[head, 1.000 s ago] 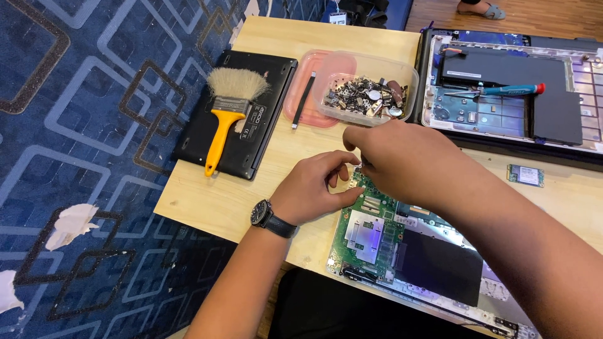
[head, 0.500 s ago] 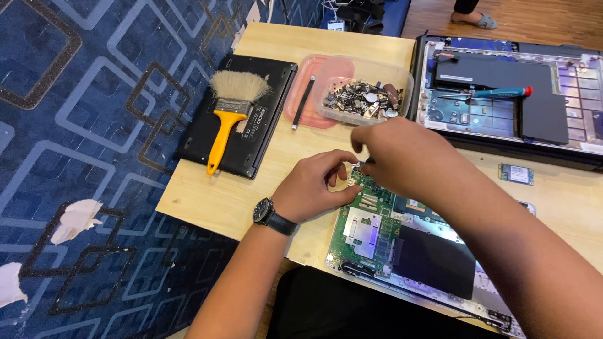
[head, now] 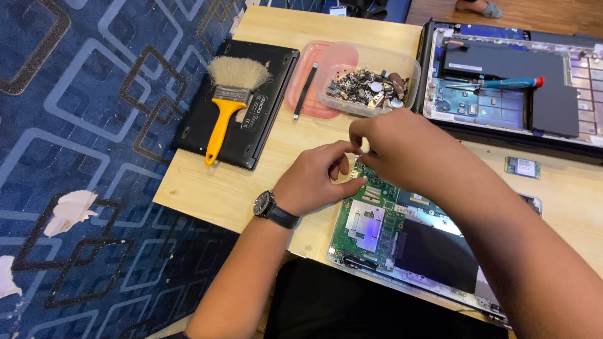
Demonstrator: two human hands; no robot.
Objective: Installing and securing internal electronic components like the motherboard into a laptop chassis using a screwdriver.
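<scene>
Our left hand (head: 314, 179) and right hand (head: 402, 141) meet with fingers loosely curled over the green circuit board (head: 370, 220); any grip we cannot tell.

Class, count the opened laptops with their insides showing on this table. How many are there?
2. One opened laptop lies under the left hand and right hand; another opened laptop lies at the table's far right, partly cut off.

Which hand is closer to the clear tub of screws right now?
Right. The right hand sits just below the tub of screws, almost at its near rim. The left hand is lower, farther down the table.
</scene>
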